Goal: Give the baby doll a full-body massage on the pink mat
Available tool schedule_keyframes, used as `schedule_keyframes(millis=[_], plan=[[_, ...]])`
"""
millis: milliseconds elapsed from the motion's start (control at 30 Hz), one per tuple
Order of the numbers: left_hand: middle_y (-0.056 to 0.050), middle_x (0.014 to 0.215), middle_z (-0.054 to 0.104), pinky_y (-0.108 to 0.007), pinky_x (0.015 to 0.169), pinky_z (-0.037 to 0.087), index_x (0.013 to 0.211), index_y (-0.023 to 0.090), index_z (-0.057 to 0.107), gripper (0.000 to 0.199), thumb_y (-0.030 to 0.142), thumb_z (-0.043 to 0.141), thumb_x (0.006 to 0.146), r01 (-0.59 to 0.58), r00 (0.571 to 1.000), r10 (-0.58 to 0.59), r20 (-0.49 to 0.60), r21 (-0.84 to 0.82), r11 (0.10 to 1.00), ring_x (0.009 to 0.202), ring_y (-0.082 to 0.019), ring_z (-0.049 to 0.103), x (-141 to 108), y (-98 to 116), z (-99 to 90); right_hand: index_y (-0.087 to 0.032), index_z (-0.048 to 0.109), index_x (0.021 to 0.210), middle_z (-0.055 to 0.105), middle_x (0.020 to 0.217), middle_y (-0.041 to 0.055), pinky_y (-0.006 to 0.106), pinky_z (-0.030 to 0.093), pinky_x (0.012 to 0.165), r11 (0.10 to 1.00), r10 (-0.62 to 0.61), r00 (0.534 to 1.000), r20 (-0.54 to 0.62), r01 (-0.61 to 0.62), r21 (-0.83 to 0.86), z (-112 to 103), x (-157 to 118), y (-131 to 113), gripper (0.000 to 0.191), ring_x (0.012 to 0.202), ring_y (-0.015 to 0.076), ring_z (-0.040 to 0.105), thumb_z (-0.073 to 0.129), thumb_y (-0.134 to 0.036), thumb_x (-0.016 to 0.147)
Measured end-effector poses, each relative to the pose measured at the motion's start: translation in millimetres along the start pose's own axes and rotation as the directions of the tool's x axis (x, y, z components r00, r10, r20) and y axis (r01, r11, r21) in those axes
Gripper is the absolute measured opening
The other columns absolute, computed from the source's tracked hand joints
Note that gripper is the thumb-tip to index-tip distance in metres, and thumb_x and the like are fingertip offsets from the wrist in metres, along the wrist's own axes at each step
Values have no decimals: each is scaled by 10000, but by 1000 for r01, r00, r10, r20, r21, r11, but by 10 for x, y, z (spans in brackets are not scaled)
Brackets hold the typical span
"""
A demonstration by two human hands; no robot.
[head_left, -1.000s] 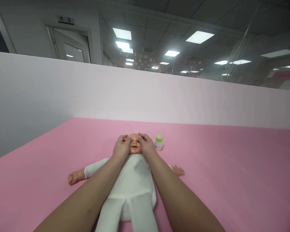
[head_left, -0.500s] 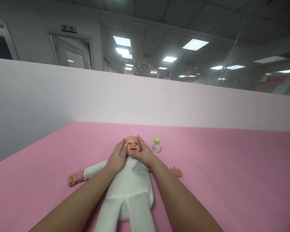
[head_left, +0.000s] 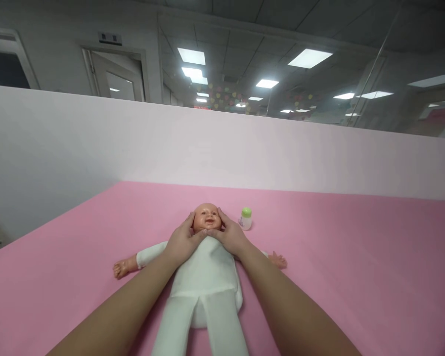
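Your left hand [head_left: 181, 243] and right hand [head_left: 234, 239] grasp the doll [head_left: 206, 274] by its head, thumbs at the chin, likely for steadiness; its body lies face-up nearer you on the pink bench [head_left: 348, 257], the bottle [head_left: 246, 220] just beyond your right grip.

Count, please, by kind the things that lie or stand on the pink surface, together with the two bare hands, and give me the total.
Doll: 1
Bottle with green cap: 1
Bare hands (left hand, right hand): 2
Total: 4
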State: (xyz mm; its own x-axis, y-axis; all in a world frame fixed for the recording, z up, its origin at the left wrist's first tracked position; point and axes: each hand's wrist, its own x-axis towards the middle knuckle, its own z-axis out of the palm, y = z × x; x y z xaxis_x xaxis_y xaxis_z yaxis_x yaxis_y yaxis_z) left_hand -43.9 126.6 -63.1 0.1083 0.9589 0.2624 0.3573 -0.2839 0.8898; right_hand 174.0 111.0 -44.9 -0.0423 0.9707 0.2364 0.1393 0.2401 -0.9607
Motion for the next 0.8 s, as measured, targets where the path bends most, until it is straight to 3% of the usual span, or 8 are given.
schedule_keyframes(millis=[167,333,467,600,700,800], plan=[[-140,1523,614,-431,1066,494,1625,265,458,1020,606,860,752,60,997,-61,-37,-25,998,1283,-360,664,43,-21,-10,-321,552,1549,608,1531,62,523,438,1202,996,27,1000,7,-28,90,-25,60,11,998,1394,343,588,992,-352,653],[-127,1541,600,-404,1103,470,1617,254,476,912,585,802,833,22,999,-24,-43,-31,999,1239,-319,686,72,-60,-19,-278,566,1536,581,1558,54,478,432,1217,985,10,997,82,-24,168,-62,80,-23,883,1424,301,566,930,-330,734],[-123,1578,562,-422,1191,396,1616,239,479,790,558,706,929,8,1000,-9,-6,-59,998,1363,-312,609,94,-96,-53,-283,659,1450,665,1469,47,489,439,1203,984,4,994,108,-24,175,-107,70,-78,668,1347,288,628,856,-395,821],[-109,1661,452,-423,1273,281,1600,224,497,705,536,637,984,-3,1000,5,9,-143,990,1534,-288,428,135,-158,-65,-276,732,1354,703,1415,54,513,441,1194,987,3,999,38,-9,163,-106,68,-108,579,1341,300,624,867,-420,810],[-106,1672,436,-416,1272,284,1619,221,466,744,580,620,985,28,1000,-27,10,-148,989,1542,-291,415,141,-174,-56,-282,710,1387,687,1435,61,492,449,1189,991,-30,999,14,28,130,-48,49,-105,634,1333,303,630,890,-401,791],[-112,1607,532,-418,1202,389,1670,236,369,917,652,684,917,42,999,-41,34,-37,998,1419,-322,564,111,-130,-44,-306,628,1482,674,1442,70,476,507,1135,997,-76,997,4,76,31,31,15,-84,793,1293,313,654,930,-395,754]])
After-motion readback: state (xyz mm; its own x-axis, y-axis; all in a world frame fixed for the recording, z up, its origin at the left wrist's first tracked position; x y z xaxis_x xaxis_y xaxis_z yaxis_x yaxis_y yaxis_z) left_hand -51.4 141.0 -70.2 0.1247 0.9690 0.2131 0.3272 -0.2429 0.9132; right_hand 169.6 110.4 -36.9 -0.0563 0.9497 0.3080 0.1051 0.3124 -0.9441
